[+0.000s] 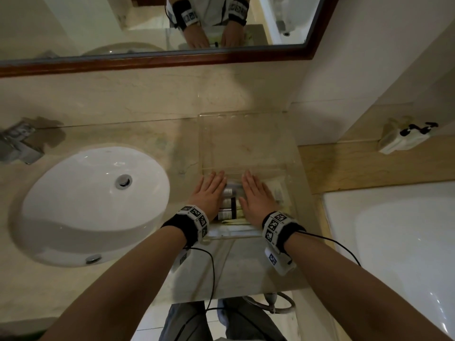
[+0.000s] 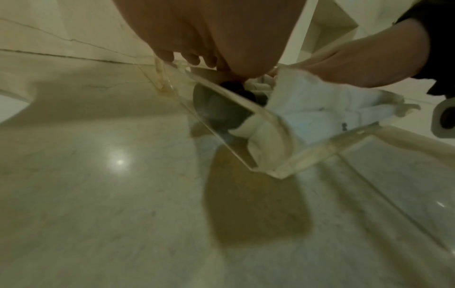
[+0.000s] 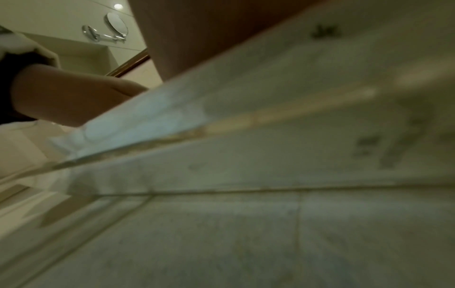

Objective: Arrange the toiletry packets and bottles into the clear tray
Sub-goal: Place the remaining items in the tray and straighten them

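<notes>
A clear tray (image 1: 246,134) lies on the marble counter against the wall, its far compartment bare. Small dark bottles (image 1: 227,204) with pale labels lie side by side in its near compartment, with pale packets (image 1: 232,221) under and beside them. My left hand (image 1: 209,190) lies flat, fingers straight, on the left side of the bottles. My right hand (image 1: 256,195) lies flat on the packets to their right. In the left wrist view the tray's corner (image 2: 275,173) shows with white packets (image 2: 315,109) inside and my left fingers (image 2: 189,58) over its edge. The right wrist view is blurred, showing a packet (image 3: 138,115) close up.
A white oval sink (image 1: 91,205) with a chrome tap (image 1: 17,143) sits left of the tray. A bathtub (image 1: 398,244) lies to the right, with a wrapped item (image 1: 403,136) on the ledge behind it. A framed mirror (image 1: 157,28) hangs above.
</notes>
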The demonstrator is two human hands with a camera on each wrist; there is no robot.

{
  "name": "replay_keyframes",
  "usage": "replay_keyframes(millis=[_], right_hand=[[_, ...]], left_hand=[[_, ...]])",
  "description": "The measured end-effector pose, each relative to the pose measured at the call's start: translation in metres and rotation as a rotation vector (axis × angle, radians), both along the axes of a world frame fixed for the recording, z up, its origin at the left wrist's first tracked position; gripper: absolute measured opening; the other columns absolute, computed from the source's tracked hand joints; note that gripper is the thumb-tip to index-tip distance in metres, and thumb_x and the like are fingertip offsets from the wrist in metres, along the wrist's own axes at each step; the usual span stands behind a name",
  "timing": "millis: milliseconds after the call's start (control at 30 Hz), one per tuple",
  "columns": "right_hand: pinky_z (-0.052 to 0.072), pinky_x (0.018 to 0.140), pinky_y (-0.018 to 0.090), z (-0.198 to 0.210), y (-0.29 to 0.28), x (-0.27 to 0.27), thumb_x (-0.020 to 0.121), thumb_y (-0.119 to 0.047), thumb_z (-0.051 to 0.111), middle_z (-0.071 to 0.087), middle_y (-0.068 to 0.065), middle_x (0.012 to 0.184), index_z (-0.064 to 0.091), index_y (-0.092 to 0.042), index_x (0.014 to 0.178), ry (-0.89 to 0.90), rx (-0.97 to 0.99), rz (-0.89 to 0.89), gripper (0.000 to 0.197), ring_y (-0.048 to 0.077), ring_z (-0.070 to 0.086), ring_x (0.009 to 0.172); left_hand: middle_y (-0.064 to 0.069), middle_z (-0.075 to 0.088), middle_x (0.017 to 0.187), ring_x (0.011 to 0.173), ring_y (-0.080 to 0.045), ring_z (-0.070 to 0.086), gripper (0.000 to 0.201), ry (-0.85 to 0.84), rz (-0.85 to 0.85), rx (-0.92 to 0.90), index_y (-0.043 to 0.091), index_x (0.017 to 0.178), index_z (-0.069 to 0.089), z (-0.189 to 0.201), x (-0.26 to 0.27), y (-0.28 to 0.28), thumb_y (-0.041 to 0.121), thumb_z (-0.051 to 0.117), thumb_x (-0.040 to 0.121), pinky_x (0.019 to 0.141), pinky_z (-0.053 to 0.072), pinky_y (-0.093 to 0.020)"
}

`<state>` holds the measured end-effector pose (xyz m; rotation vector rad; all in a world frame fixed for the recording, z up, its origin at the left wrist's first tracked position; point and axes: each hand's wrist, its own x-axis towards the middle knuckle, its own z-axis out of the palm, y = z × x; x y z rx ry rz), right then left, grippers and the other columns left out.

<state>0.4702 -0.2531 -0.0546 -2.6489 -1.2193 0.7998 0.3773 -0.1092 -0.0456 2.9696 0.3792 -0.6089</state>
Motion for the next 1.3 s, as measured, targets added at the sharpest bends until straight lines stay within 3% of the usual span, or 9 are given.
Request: replay_keyframes(millis=[400, 700, 834, 934, 1034, 1067, 1134, 1200, 1300], right_hand=[[-0.006, 0.119, 0.034, -0.008, -0.003, -0.004, 0.099, -0.038, 0.025, -0.016, 0.0, 0.158, -0.009, -0.016, 0.149, -0.052, 0.103, -0.094, 0.064, 0.015, -0.015, 0.145], [-0.007, 0.119, 0.033, -0.015, -0.005, -0.006, 0.098, -0.044, 0.024, -0.017, -0.002, 0.157, -0.012, -0.018, 0.148, -0.098, 0.089, -0.062, 0.067, 0.014, -0.015, 0.145], [-0.008, 0.118, 0.033, -0.01, -0.006, -0.002, 0.099, -0.04, 0.02, -0.013, -0.003, 0.158, -0.005, -0.018, 0.149, -0.067, 0.112, -0.078, 0.06, 0.014, -0.013, 0.146], [-0.006, 0.118, 0.033, -0.003, -0.017, 0.004, 0.097, -0.04, 0.012, -0.002, -0.003, 0.159, 0.009, -0.017, 0.15, -0.084, 0.231, -0.155, 0.058, 0.013, -0.005, 0.147], [-0.001, 0.119, 0.034, 0.002, -0.041, 0.014, 0.092, -0.041, 0.009, 0.011, -0.001, 0.158, 0.021, -0.017, 0.148, -0.104, 0.295, -0.28, 0.062, 0.013, 0.004, 0.147], [0.001, 0.12, 0.034, 0.004, -0.049, 0.018, 0.093, -0.038, 0.015, 0.014, 0.001, 0.158, 0.026, -0.015, 0.146, -0.102, 0.294, -0.325, 0.059, 0.014, 0.008, 0.146], [0.01, 0.119, 0.035, 0.01, -0.063, 0.024, 0.096, -0.028, 0.032, 0.026, 0.006, 0.153, 0.038, -0.011, 0.139, -0.084, 0.3, -0.408, 0.046, 0.02, 0.021, 0.143], [0.025, 0.112, 0.037, 0.015, -0.072, 0.024, 0.093, -0.016, 0.046, 0.044, 0.01, 0.14, 0.05, -0.008, 0.127, -0.069, 0.353, -0.448, 0.035, 0.026, 0.039, 0.13], [0.04, 0.094, 0.036, 0.019, -0.076, 0.017, 0.09, -0.01, 0.052, 0.058, 0.012, 0.114, 0.059, -0.006, 0.107, -0.101, 0.414, -0.406, 0.019, 0.03, 0.055, 0.105]], left_hand=[[-0.006, -0.016, 0.158, 0.146, -0.019, -0.014, 0.066, -0.042, 0.103, -0.1, 0.011, 0.149, -0.009, -0.008, 0.0, -0.02, 0.044, 0.02, 0.099, 0.118, -0.011, -0.036], [-0.006, -0.016, 0.158, 0.146, -0.02, -0.014, 0.081, -0.066, 0.095, -0.043, 0.012, 0.149, -0.009, -0.019, -0.001, -0.021, 0.056, -0.008, 0.081, 0.114, -0.016, -0.034], [-0.005, -0.017, 0.158, 0.146, -0.018, -0.016, 0.066, -0.08, 0.12, -0.118, 0.013, 0.149, -0.009, -0.013, -0.001, -0.021, 0.046, 0.018, 0.098, 0.117, -0.013, -0.034], [-0.004, -0.014, 0.158, 0.147, -0.017, -0.014, 0.063, -0.107, 0.113, -0.149, 0.012, 0.15, -0.005, -0.005, -0.004, -0.02, 0.042, 0.019, 0.1, 0.119, -0.01, -0.034], [-0.007, 0.014, 0.158, 0.147, -0.022, 0.011, 0.061, -0.183, 0.039, -0.194, 0.009, 0.148, 0.018, 0.0, -0.014, -0.021, 0.041, 0.021, 0.097, 0.121, 0.008, -0.035], [-0.01, 0.033, 0.15, 0.141, -0.027, 0.03, 0.06, -0.243, 0.016, -0.203, 0.007, 0.142, 0.034, 0.002, -0.018, -0.022, 0.039, 0.023, 0.093, 0.117, 0.024, -0.038], [-0.011, 0.062, 0.118, 0.108, -0.032, 0.06, 0.047, -0.354, -0.02, -0.207, 0.009, 0.118, 0.06, 0.002, -0.022, -0.019, 0.031, 0.033, 0.086, 0.092, 0.053, -0.039], [-0.005, 0.066, 0.092, 0.081, -0.027, 0.063, 0.033, -0.386, -0.057, -0.179, 0.013, 0.097, 0.067, 0.004, -0.025, -0.015, 0.028, 0.041, 0.082, 0.067, 0.056, -0.031], [-0.003, 0.065, 0.08, 0.068, -0.025, 0.061, 0.032, -0.345, -0.136, -0.167, 0.013, 0.081, 0.067, 0.007, -0.023, -0.013, 0.031, 0.04, 0.082, 0.057, 0.051, -0.028]])
